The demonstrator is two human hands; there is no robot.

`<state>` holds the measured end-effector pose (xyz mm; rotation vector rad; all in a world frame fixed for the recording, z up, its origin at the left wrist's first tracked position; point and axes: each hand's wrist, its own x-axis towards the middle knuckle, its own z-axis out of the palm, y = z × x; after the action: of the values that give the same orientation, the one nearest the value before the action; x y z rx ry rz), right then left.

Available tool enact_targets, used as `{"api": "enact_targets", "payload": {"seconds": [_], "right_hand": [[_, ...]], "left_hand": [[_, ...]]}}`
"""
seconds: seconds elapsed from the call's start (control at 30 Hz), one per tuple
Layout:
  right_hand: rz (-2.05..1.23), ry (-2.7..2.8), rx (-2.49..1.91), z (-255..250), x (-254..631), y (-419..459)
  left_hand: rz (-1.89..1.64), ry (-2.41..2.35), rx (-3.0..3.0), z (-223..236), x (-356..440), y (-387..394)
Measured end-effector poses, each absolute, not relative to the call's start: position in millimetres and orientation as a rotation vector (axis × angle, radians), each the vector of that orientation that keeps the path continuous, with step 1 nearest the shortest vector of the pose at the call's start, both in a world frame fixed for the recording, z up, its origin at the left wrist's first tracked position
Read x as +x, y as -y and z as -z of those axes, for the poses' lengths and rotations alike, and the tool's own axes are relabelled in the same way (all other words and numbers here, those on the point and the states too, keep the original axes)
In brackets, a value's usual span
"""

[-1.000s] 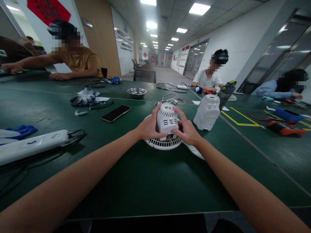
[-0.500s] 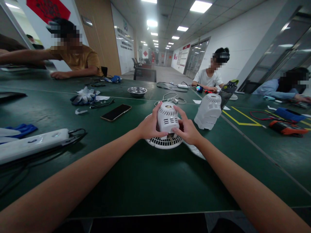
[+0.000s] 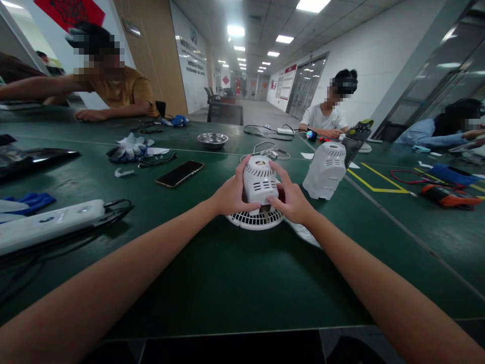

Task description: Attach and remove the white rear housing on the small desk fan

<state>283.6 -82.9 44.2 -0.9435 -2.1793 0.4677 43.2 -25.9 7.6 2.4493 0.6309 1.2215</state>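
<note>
A white vented plastic housing [image 3: 260, 183], which looks like a fan's motor cover, sits over a round white grille [image 3: 253, 222] on the green table. My left hand [image 3: 233, 194] grips the housing's left side, thumb along its lower front edge. From the right, my right hand [image 3: 290, 197] holds the same housing, its thumb also at the lower front. Part of the grille is hidden beneath the housing and my fingers. A white cable [image 3: 267, 149] lies just behind. Under my right wrist a pale flat piece [image 3: 303, 232] shows partly.
Right of my hands stands another white vented housing [image 3: 325, 172]. A phone [image 3: 180, 174], a metal bowl [image 3: 212, 140] and gloves [image 3: 129, 147] lie farther back. A power strip [image 3: 53, 225] is at left, an orange multimeter [image 3: 449, 196] at right. Other people sit around the table.
Both hands keep their grip on the housing, which has hardly moved. The view has shifted slightly. At far left, a dark glossy object reaches farther into view.
</note>
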Motion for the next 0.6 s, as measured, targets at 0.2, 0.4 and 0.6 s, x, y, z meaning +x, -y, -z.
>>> {"api": "enact_targets", "payload": {"seconds": [0.2,0.4,0.6], "right_hand": [[-0.463,2.204,-0.945,-43.4,285.2,81.3],[-0.459,2.202,-0.951,-43.4,284.7,81.6],[-0.45,2.208,-0.96,-44.5,284.6,82.4]], "left_hand": [[-1.231,-0.588,2.436,-6.1,43.0,23.9],[-1.223,-0.609,2.43,-5.4,43.1,23.3],[-1.216,-0.604,2.432,-6.4,42.8,24.7]]}}
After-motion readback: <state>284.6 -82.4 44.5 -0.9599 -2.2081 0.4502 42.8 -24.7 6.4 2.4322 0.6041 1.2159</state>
